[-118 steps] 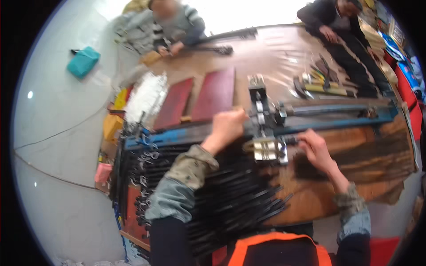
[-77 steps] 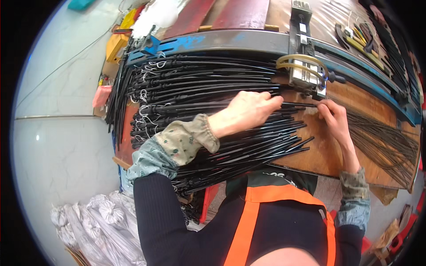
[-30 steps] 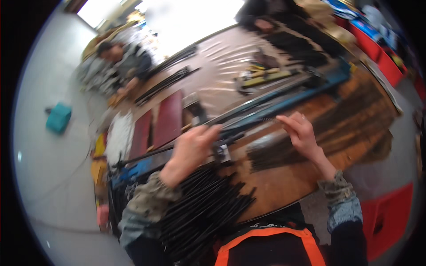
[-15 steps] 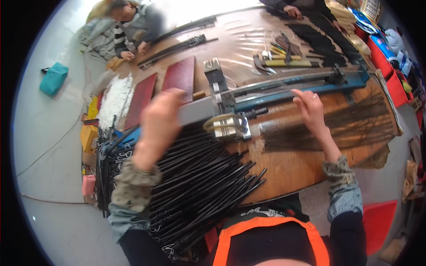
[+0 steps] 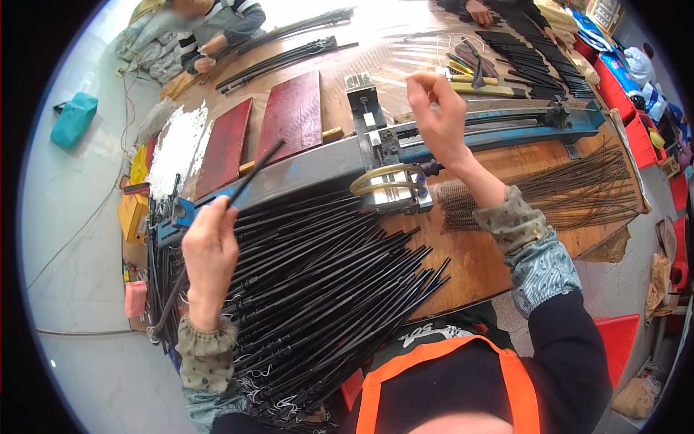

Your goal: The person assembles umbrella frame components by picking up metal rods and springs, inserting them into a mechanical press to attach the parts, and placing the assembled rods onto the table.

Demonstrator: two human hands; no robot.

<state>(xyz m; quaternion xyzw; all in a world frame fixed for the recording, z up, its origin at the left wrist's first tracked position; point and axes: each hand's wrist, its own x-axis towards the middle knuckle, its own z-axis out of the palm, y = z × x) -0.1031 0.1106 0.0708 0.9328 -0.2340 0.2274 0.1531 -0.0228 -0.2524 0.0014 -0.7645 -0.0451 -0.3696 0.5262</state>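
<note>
My left hand (image 5: 210,253) is closed round a thin black rod (image 5: 256,172), which slants up and away to the right past the grey beam of a bench machine (image 5: 303,177). Its fingers hide part of the rod. My right hand (image 5: 439,119) is raised above the machine's blue rail (image 5: 506,137), fingers curled toward the thumb; whether anything small is pinched there cannot be made out. Between my hands sits the machine's metal clamp block (image 5: 394,189) with a yellowish hose. A large pile of black rods (image 5: 318,289) lies below the beam, nearest my left hand.
Thin dark wires or springs (image 5: 549,192) lie at the table's right. Red boards (image 5: 293,119), white bits (image 5: 177,152) and hand tools (image 5: 470,72) lie beyond the machine. Two other people work across the table; one's hand (image 5: 478,11) shows at the far right. Red bins (image 5: 643,141) stand rightward.
My left hand has come down and nearer, and the black rod now shows in it. My right hand has moved left and up over the rail, its fingers more curled.
</note>
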